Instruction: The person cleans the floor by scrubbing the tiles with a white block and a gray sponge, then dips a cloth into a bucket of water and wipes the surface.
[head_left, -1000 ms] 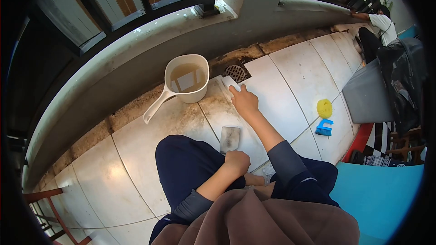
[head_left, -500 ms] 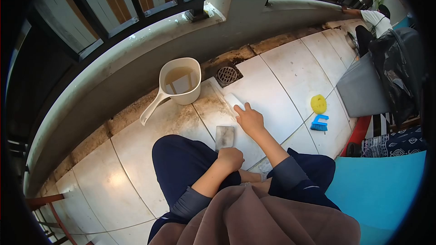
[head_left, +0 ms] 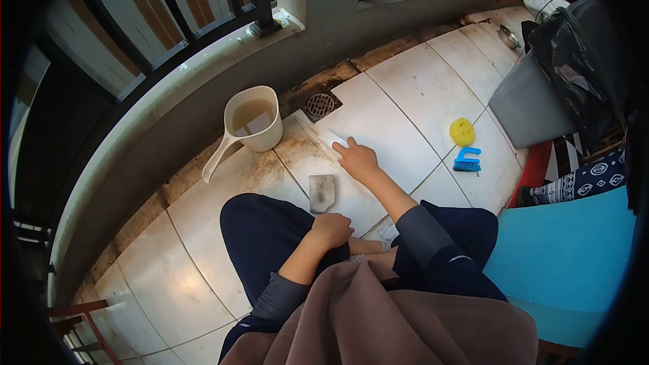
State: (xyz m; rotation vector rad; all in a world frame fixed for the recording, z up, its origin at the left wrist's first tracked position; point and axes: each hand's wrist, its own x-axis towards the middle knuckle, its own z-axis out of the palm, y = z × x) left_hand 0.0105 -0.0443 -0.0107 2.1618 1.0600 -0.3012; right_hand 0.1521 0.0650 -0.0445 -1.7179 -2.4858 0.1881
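Note:
My right hand [head_left: 358, 160] grips a white block [head_left: 331, 140] pressed flat on the tiled floor [head_left: 383, 123], below the round drain [head_left: 320, 104]. Bent in over my lap, my left hand [head_left: 332, 230] has its fingers curled; what they hold, if anything, is hidden. Just above it lies a grey-smudged white piece [head_left: 322, 193] on the tiles. A white dipper [head_left: 268, 136] of cloudy water stands by the wall, handle toward the lower left. Brown dirt [head_left: 270, 168] stains the tiles between the dipper and my right hand.
A yellow sponge [head_left: 462, 132] and blue brush [head_left: 467, 160] lie to the right. Beyond them stands a grey bin [head_left: 531, 104] with a black bag. Another person [head_left: 543, 5] is at the far right by the low wall [head_left: 338, 40]. A turquoise surface [head_left: 568, 250] is at lower right.
The view has shifted, so the surroundings sit further left. My right hand with the white block has moved away from the drain, back toward me. My left hand remains near my lap.

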